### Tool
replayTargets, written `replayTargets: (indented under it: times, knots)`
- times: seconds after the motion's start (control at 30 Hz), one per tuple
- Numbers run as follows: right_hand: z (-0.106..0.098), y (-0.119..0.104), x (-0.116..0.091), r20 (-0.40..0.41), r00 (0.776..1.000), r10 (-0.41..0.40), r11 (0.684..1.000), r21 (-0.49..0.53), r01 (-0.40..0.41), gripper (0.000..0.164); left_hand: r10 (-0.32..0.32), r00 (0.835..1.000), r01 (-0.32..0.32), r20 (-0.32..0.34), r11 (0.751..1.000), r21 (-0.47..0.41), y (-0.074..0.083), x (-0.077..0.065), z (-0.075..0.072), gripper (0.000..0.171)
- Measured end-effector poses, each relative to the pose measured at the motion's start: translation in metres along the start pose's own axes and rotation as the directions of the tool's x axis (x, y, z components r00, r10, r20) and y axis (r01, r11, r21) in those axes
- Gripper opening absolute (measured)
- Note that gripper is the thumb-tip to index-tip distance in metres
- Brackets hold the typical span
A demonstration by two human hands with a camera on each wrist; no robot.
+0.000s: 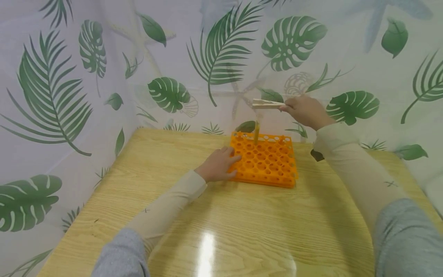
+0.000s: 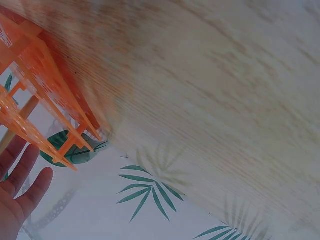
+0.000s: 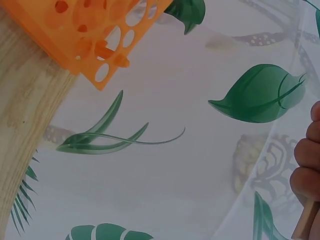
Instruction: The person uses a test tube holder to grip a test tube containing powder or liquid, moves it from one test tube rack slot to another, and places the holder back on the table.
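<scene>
My right hand [image 1: 306, 109] grips a wooden test tube clamp [image 1: 268, 104], whose far end is at the top of an upright test tube. Yellow-brown liquid fills the lower part of that test tube [image 1: 257, 132], and its bottom overlaps the back row of an orange test tube rack [image 1: 261, 165] in the head view. At the rack's left side, my left hand [image 1: 219, 163] rests with fingers spread along the edge. In the left wrist view its fingers [image 2: 35, 192] are partly stretched beside the rack's tiers [image 2: 50, 85]. Only curled knuckles [image 3: 307, 155] and the clamp's handle [image 3: 305, 220] show in the right wrist view.
The rack stands near the back edge of a wooden table [image 1: 221, 219]. Behind it rises a white leaf-patterned sheet [image 1: 207, 50]. A small dark object [image 1: 316, 155] lies beneath the right forearm, right of the rack.
</scene>
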State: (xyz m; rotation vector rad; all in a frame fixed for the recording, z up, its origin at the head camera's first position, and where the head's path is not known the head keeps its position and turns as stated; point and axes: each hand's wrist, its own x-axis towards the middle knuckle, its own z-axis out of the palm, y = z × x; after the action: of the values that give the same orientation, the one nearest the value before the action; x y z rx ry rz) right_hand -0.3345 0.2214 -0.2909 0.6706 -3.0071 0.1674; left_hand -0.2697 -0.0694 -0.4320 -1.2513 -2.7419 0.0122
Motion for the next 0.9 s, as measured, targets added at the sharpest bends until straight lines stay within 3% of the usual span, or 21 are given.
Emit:
replayTargets:
  times: [0.37,0.63,0.9]
  knots:
    - [0.014,0.005,0.002,-0.004,1.0,-0.024,1.0,-0.011,0.024,0.049,-0.006,1.0,0.006,0.004,1.0,0.017,-0.002,0.0,0.001,0.045]
    - [0.025,0.006,0.0,-0.033,0.998,-0.059,0.998,0.017,0.059,0.041,0.003,1.0,-0.003,-0.001,1.0,0.019,-0.004,0.001,0.005,0.045]
    - [0.031,0.006,0.0,-0.033,0.999,-0.035,0.999,0.039,0.036,0.04,0.009,1.0,-0.009,-0.002,1.0,0.014,-0.003,0.0,0.003,0.044]
